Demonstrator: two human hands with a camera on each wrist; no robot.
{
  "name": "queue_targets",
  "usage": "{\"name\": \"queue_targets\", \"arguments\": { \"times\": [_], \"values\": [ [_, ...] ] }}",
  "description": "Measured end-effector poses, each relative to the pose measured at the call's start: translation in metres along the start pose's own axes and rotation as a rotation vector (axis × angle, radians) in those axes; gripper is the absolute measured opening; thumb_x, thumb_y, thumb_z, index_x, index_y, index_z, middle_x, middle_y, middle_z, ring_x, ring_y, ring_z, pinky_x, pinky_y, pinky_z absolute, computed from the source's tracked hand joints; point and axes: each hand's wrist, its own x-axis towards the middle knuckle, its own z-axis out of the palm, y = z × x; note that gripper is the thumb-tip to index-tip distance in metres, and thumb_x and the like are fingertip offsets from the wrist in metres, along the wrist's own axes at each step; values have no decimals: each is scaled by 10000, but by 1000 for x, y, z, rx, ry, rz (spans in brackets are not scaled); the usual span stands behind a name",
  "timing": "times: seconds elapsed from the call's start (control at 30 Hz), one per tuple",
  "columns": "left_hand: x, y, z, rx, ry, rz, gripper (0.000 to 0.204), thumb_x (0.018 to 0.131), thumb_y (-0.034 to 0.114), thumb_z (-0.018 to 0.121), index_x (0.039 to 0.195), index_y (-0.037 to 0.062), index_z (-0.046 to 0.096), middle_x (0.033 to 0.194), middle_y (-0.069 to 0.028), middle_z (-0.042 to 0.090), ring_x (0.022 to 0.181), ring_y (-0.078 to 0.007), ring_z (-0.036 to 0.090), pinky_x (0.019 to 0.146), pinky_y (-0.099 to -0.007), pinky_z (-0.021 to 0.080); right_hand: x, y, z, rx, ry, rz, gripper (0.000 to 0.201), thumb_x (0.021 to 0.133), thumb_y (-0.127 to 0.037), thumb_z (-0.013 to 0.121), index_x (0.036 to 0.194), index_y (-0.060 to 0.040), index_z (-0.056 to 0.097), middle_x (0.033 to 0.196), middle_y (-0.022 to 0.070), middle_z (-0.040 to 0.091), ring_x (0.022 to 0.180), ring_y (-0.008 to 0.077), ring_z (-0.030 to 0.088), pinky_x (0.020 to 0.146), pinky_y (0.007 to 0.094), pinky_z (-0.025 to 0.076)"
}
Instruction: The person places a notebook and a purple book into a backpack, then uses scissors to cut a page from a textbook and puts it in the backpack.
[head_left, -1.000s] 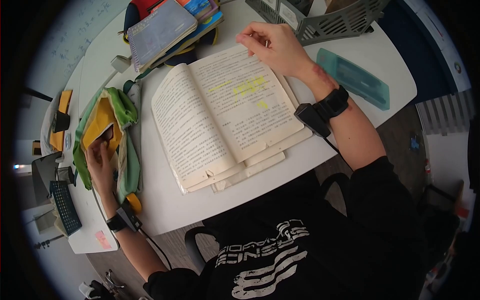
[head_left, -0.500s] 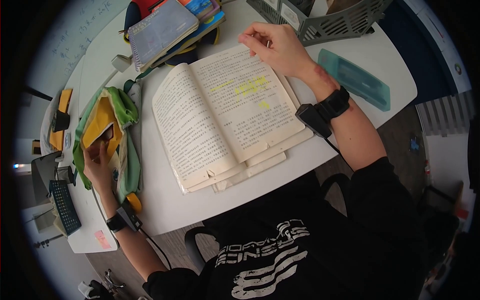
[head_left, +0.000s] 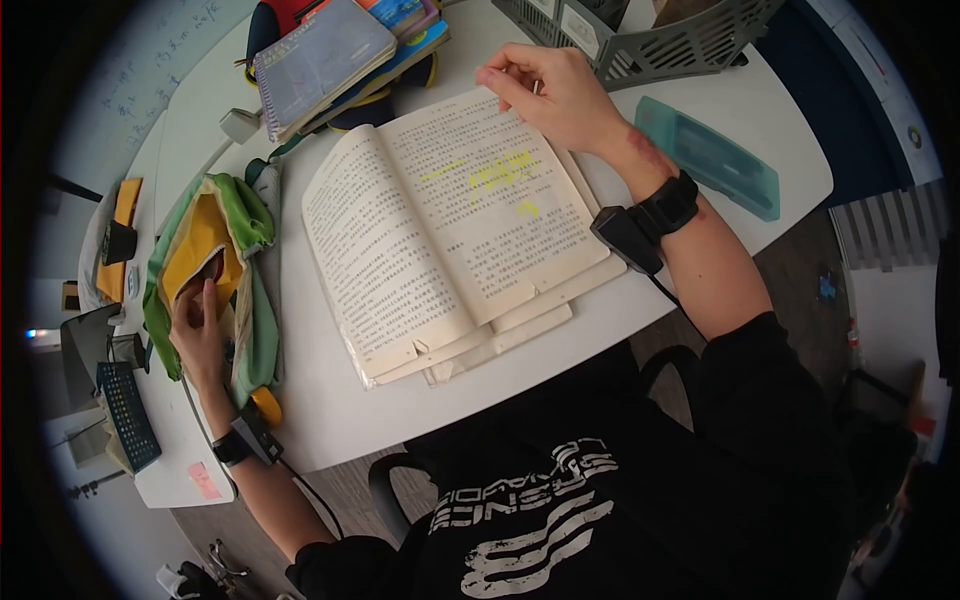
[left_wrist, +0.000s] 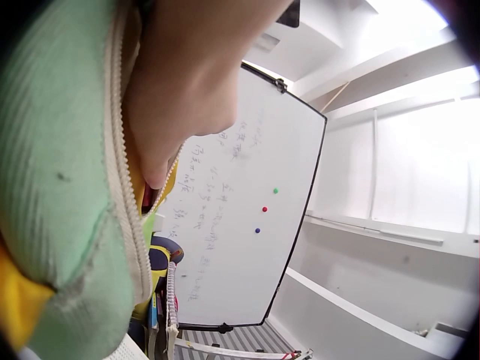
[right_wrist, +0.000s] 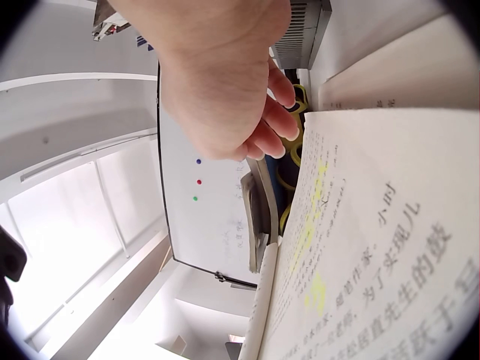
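Observation:
My left hand (head_left: 200, 335) reaches into a green zippered pouch (head_left: 258, 300) with a yellow lining. A dark red thing (head_left: 213, 268) shows inside, right at the fingertips; I cannot tell whether they grip it. In the left wrist view, the pouch's zipper edge (left_wrist: 124, 150) hides part of the hand, and a bit of red shows below one finger. An open book (head_left: 500, 230) with yellow-highlighted lines lies on the white table. Over its upper right corner is my right hand (head_left: 560, 95), its fingers loosely bent. From the right wrist view, those fingers (right_wrist: 279, 120) hang relaxed beside the page.
A teal translucent pencil box (head_left: 710, 160) lies right of the book. Behind it stands a grey slotted file holder (head_left: 680, 50). A spiral notebook (head_left: 325, 60) tops a pile of books at the back. A whiteboard (left_wrist: 240, 225) stands beyond the table.
Inside the pouch, my left hand's fingers have shifted a little and stand slightly higher, next to the dark red thing. My right hand and the book stay where they were.

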Motion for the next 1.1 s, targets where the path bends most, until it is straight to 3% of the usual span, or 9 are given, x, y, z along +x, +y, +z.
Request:
{"name": "queue_targets", "arguments": {
  "times": [0.17, 0.4, 0.47, 0.53, 0.67, 0.8, 0.87, 1.0, 1.1],
  "values": [
    [0, -7, 1, -80, -11, -17, 361, 939, 319, 726, 931, -38, 677, 694, -12, 422, 626, -97, 354, 562, -262, 321, 0, 1, 0, 3, 0, -11, 241, 983, -270, 641, 961, -38, 701, 686, 2, 666, 619, 50, 623, 540, 220, 457],
    [-1, -11, 3, -82, -47, 74, 314, 949, 271, 718, 906, -34, 659, 821, -63, 623, 751, -116, 617, 708, -262, 479, 1, -2, -1, 4, 7, -11, 237, 981, -270, 644, 960, -42, 702, 681, -1, 663, 594, 48, 603, 534, 220, 448],
    [0, -12, 2, -112, -70, 32, 303, 951, 263, 715, 926, -34, 659, 857, -83, 658, 804, -129, 663, 751, -270, 501, 0, -5, -2, 6, 26, -13, 255, 964, -275, 643, 900, -33, 689, 657, 55, 683, 588, 150, 656, 568, 290, 495],
    [-1, -12, 1, -114, -95, -1, 303, 952, 260, 714, 964, -38, 658, 890, -103, 672, 833, -144, 677, 757, -277, 504, 0, -4, -1, 14, 26, -11, 256, 964, -276, 643, 899, -33, 689, 658, 55, 684, 588, 149, 656, 568, 291, 496],
    [-2, -3, 0, -73, -72, 41, 308, 953, 262, 711, 977, -43, 674, 893, -99, 666, 824, -157, 679, 755, -278, 503, 1, -2, -2, -7, -8, 3, 233, 982, -263, 641, 959, -39, 701, 690, 4, 660, 640, 51, 632, 548, 225, 459],
    [-1, -4, -2, -63, -107, 95, 315, 957, 263, 704, 996, -50, 691, 913, -90, 644, 827, -158, 653, 765, -269, 490, 1, -2, -1, 8, 1, -8, 230, 982, -261, 642, 957, -40, 701, 689, 2, 660, 645, 51, 638, 549, 223, 460],
    [-1, -9, -1, -56, -132, 71, 316, 959, 259, 702, 1000, -54, 694, 925, -89, 636, 827, -155, 643, 766, -263, 484, 0, -3, -1, 16, 33, -21, 254, 968, -282, 641, 895, -45, 692, 663, 45, 683, 593, 137, 655, 572, 288, 499],
    [0, -25, 5, -215, -142, 75, 255, 971, 205, 686, 992, -48, 668, 939, -63, 618, 814, -117, 599, 766, -240, 466, 1, -5, -2, 15, 32, -10, 255, 967, -282, 642, 895, -42, 690, 668, 45, 685, 597, 137, 656, 573, 287, 501],
    [1, -32, 5, -307, -161, 64, 203, 984, 170, 666, 991, -32, 646, 934, -34, 601, 815, -89, 574, 766, -227, 459, 0, -3, -3, -7, 3, -4, 232, 982, -261, 641, 960, -39, 701, 690, 3, 664, 635, 51, 629, 555, 224, 463]
  ]
}}
